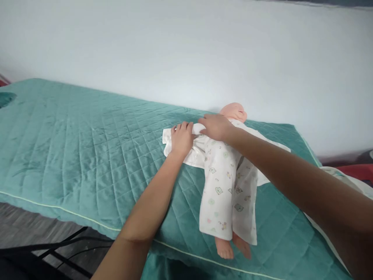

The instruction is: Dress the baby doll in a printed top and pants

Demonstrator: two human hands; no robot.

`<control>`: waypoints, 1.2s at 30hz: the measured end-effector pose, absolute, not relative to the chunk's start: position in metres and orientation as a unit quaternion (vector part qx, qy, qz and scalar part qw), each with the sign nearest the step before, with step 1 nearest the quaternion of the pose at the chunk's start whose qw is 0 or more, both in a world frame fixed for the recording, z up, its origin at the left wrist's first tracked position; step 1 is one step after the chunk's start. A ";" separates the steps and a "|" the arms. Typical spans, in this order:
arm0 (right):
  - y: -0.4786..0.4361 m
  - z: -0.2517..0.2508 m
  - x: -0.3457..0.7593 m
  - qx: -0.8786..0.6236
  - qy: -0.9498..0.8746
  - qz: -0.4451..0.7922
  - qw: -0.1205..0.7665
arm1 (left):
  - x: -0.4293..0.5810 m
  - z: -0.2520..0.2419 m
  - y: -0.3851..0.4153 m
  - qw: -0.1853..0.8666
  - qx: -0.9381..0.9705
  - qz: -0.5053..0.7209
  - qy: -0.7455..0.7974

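Observation:
A baby doll (233, 112) lies on its back on a green quilted bed cover, its head toward the wall and its bare feet toward me. It wears white pants (218, 186) printed with small animals, and a white baby shirt (196, 156) is spread out around its upper body. My left hand (182, 139) is closed over the sleeve stretched out to the left, near its cuff. Closer to the doll's shoulder, my right hand (215, 126) has its thumb and fingers around the same sleeve. The doll's arm is hidden from view.
The green quilted cover (87, 155) stretches far to the left, against a white wall (175, 54). Black metal bars (64, 245) stand below its front edge. A red object (357, 171) and pale patterned cloth (338, 173) are at the right.

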State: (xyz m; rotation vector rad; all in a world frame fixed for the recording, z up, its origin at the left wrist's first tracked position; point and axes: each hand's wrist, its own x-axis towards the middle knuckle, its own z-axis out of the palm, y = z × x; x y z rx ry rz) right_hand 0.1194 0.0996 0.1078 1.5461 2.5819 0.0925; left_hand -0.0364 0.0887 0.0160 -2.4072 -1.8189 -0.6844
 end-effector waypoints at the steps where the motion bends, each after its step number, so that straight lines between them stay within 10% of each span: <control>1: 0.097 0.109 0.123 0.513 0.857 0.020 0.048 | -0.037 0.016 0.088 0.023 -0.773 -0.220 -0.595; 13: 0.039 0.065 0.248 0.655 0.688 0.000 -0.314 | -0.045 0.012 0.086 0.026 -0.737 -0.230 -0.636; 36: 0.036 0.001 0.293 0.738 0.545 -0.009 -0.397 | -0.042 0.025 0.057 -0.015 -0.720 -0.300 -0.626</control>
